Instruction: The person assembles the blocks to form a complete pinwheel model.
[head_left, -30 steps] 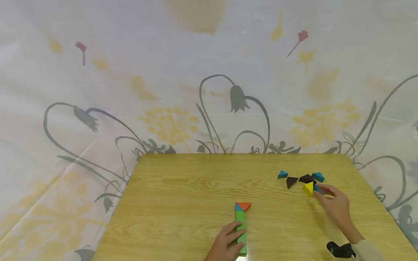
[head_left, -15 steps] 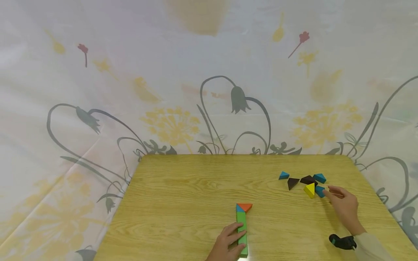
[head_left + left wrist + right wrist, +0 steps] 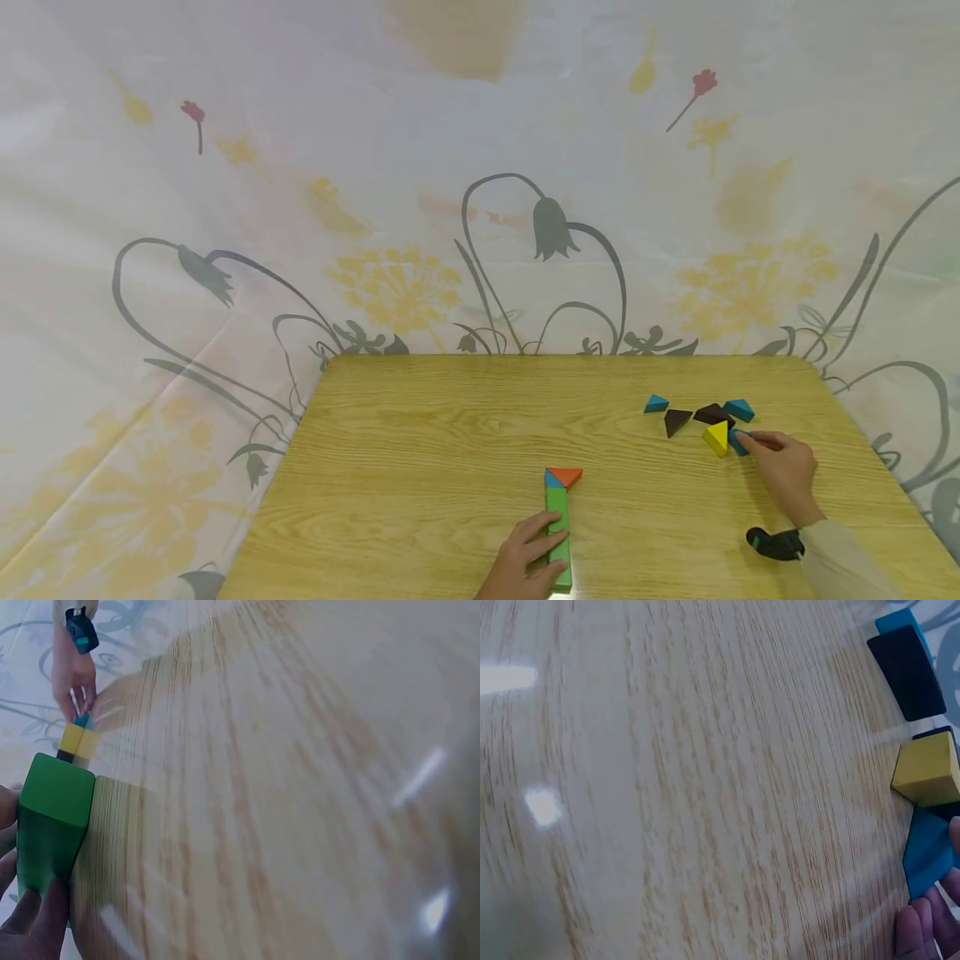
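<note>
My left hand (image 3: 521, 557) grips the green block (image 3: 557, 500) near the table's front, fingers and thumb on its two sides; the left wrist view shows the end of this green block (image 3: 56, 791) up close. Against its far end lie a small blue triangle (image 3: 553, 479) and an orange triangle (image 3: 568, 476). Over at the right, my right hand (image 3: 787, 473) pinches a blue triangular block (image 3: 928, 851) between thumb and fingers, right beside a yellow triangular block (image 3: 716, 438). Part of the blue block is hidden by the thumb and fingers.
Behind the yellow block lie two dark brown blocks, one a triangle (image 3: 677, 421), and two more blue triangular blocks, one at the left of the group (image 3: 656, 403). A black device (image 3: 776, 544) hangs at the right wrist. A flower-printed sheet (image 3: 420, 167) rises behind the wooden table (image 3: 405, 467).
My right hand drew back slightly to the right from the blue triangular block, then came forward onto it again. The left hand has stayed on the green block.
</note>
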Action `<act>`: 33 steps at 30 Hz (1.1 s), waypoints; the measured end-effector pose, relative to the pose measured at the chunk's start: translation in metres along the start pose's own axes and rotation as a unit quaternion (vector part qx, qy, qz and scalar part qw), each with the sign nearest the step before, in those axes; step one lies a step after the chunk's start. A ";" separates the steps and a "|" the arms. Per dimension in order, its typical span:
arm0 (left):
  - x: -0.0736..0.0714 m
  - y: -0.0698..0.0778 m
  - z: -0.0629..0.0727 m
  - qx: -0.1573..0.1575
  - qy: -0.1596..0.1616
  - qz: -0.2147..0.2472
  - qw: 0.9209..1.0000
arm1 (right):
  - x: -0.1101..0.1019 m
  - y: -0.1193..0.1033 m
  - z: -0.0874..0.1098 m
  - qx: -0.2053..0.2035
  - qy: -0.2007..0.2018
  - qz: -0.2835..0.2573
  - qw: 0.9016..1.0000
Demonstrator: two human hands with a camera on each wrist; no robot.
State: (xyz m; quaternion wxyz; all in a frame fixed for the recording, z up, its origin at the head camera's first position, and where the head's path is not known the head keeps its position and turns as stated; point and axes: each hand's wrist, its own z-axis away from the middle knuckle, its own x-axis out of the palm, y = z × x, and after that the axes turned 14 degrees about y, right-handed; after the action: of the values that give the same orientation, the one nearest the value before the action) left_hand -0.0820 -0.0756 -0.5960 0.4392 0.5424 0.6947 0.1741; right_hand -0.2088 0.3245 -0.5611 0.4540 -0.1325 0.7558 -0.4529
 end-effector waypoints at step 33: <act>0.001 -0.001 0.001 -0.004 0.000 0.001 1.000 | -0.007 -0.005 0.034 -0.072 -0.015 -0.015 0.997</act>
State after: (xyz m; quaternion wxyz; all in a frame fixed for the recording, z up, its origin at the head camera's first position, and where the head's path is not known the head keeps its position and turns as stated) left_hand -0.0815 -0.0755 -0.5977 0.4411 0.5415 0.6934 0.1773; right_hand -0.1786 0.3069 -0.5591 0.4480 -0.1827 0.7773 -0.4021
